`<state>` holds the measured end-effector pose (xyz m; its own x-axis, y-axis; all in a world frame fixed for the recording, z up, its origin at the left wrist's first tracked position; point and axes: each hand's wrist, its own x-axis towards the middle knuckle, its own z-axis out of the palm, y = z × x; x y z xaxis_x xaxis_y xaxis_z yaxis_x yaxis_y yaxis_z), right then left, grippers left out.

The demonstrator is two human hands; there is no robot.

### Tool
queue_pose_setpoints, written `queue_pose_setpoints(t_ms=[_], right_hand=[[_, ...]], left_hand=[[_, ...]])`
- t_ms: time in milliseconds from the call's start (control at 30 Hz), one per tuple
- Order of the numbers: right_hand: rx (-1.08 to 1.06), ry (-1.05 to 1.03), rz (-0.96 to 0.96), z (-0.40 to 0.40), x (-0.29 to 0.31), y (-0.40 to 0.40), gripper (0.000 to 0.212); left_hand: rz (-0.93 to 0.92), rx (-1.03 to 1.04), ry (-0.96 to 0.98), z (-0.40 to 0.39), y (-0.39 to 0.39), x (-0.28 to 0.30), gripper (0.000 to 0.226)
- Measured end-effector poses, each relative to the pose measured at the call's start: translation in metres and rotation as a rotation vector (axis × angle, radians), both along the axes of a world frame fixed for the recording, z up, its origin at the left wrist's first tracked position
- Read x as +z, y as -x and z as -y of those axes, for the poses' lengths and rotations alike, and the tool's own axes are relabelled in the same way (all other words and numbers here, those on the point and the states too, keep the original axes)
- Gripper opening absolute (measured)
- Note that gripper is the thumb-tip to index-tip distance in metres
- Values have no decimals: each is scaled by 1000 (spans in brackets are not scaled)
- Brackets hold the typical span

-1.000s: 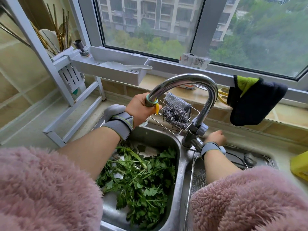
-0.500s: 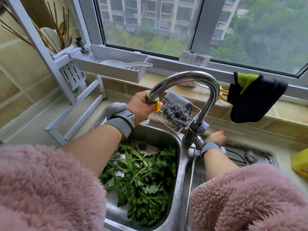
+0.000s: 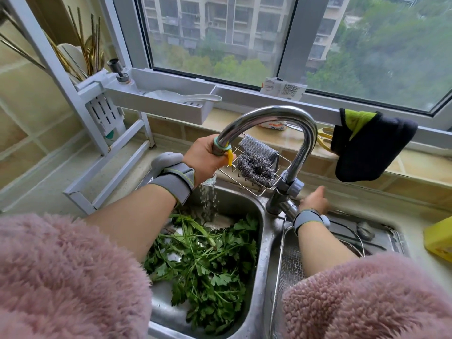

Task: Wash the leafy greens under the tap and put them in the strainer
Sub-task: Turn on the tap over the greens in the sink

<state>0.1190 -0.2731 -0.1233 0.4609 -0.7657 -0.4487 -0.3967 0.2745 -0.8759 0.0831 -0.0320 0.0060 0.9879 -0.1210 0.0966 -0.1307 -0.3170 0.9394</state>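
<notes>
A pile of leafy greens (image 3: 208,260) lies in the left basin of the steel sink (image 3: 265,243). My left hand (image 3: 205,157) grips the outlet end of the curved chrome tap (image 3: 269,116), above the basin's back. Water (image 3: 209,204) sprays from the outlet onto the stems at the far end of the pile. My right hand (image 3: 314,200) is behind the tap's base beside the lever, its fingers stretched toward the wall and holding nothing. The wire-mesh strainer (image 3: 288,263) sits in the right basin under my right forearm, partly hidden by my pink sleeve.
A wire rack with steel wool (image 3: 256,167) hangs behind the tap. A dark cloth (image 3: 367,148) drapes off the window ledge near yellow scissors (image 3: 324,139). A white dish rack (image 3: 102,113) stands at the left, and a yellow object (image 3: 437,238) sits at the right edge.
Water now runs from the tap; it was dry before. My right hand has uncurled and shifted slightly right behind the tap's base. My left hand still grips the spout.
</notes>
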Motion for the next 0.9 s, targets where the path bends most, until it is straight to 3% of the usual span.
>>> queue_pose_setpoints(t_ms=[133,200,233,367,433,533,600,700,800,900], right_hand=[[-149,244,186,-15,11,16,12],[-72,317,281,-45,17,39,18],[67,228,307,-67,16,51,15],[481,-668,170,-161,19,75,23],[515,-835,31,-179,26,68,31],[418,-1055,59,-183,37,57,41],[389,-1074,74,-174,36,55,42],[425,-943,97,-169,33,68,44],[452,-881,122,-161,31,81,42],[559,-733,46,-157,30,95,43]], left_hand=[[-8,-64,1,-2,3,1,33],[-16,-74,-25,-6,4,0,32],[-20,-87,-29,-8,5,-1,32],[-25,-128,-110,-17,12,-5,38],[-86,-135,-172,-27,15,-9,55],[-160,-158,-148,-52,26,-17,70],[-208,-71,-152,-63,31,-26,60],[-358,-36,-139,-71,38,-42,32],[-582,-89,135,-52,43,-56,10],[-740,-79,354,-32,44,-59,10]])
